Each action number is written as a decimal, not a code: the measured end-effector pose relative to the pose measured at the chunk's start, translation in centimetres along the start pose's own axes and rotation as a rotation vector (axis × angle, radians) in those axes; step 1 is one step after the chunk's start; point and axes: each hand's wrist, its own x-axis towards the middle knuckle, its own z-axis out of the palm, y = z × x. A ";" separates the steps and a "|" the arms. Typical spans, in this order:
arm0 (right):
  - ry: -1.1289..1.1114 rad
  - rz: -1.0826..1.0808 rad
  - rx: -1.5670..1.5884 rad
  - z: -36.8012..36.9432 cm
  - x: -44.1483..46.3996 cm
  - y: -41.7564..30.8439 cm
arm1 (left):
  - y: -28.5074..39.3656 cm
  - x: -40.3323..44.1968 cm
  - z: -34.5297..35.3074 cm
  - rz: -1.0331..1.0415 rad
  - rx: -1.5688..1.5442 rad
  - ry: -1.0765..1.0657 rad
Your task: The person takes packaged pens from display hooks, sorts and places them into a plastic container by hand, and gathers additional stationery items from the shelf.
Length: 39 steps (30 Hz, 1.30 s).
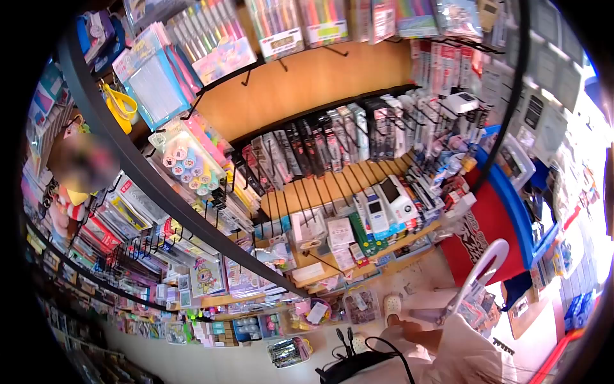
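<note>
Neither of my hands can be made out. At the bottom, a bare leg [419, 337] runs from pale clothing [457, 352] down to a white clog [392, 305]. Beside it lie a black bag-like item [358, 370] and black cables [350, 342]. A pale curved handle [489, 259] rises to the right of the leg, near clear-wrapped goods [476, 304]. Ahead, packaged pens [208, 38] hang on the upper rack. Rows of slim packs [332, 141] hang on hooks below, above a ledge with boxed goods and a white device [376, 216].
A dark metal post [166, 198] slants across the left side, close to the camera. Floor-level bins [361, 306] and a small basket of goods [289, 352] stand below the shelves. To the right is a red and blue container [489, 224]. Wire hooks [307, 198] project from the rack.
</note>
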 end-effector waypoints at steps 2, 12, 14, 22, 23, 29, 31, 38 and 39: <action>-0.008 0.127 0.089 1.4 -3.9 4.3 | -0.5 1.7 -0.5 0.044 0.095 -0.015; 0.558 0.120 0.614 -2.8 -11.5 1.0 | -3.3 14.5 -7.5 0.893 1.296 -0.087; 0.730 0.013 0.589 -1.9 -13.6 1.6 | 0.3 14.6 -6.8 1.077 1.656 -0.133; 0.560 0.328 0.705 1.5 -22.8 5.5 | -4.8 18.1 -3.1 1.202 1.498 0.052; 0.511 0.389 0.727 2.3 -23.3 6.2 | -5.0 14.8 -3.7 0.886 1.284 -0.150; 0.450 0.440 0.822 10.6 -26.8 12.7 | -6.4 8.3 -2.1 0.573 1.247 -0.326; 0.373 0.570 1.037 11.8 -28.9 14.4 | -5.3 8.0 -1.0 0.619 1.237 -0.338; 0.157 0.806 1.234 18.9 -32.7 21.4 | -2.4 6.7 6.3 0.256 0.305 -0.268; 0.181 0.797 1.245 18.8 -32.3 22.0 | -1.9 6.0 7.4 0.249 0.293 -0.267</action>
